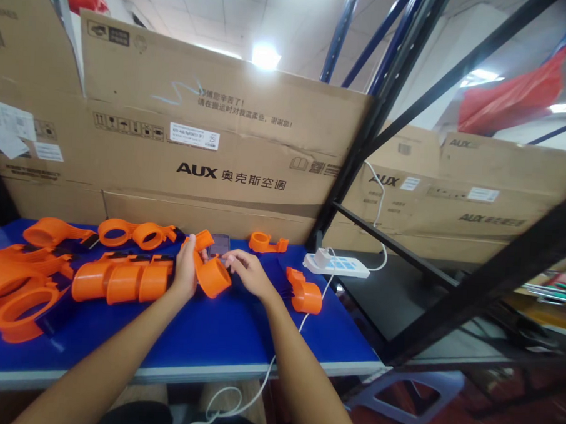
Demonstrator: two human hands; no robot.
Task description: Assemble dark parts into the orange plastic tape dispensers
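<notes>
In the head view, your left hand (187,267) holds an orange holder (216,278) above the worktop (211,343), in front of you. Your right hand (248,273) is at its round edge, the fingers narrow; whether they grip something, I cannot tell. This piece seems to be in the middle of handling. On your left lie many holders, among them a row of three (123,283). To the right lie a near holder (307,297) and a far holder (261,242). Which of them are finished, the view does not show.
</notes>
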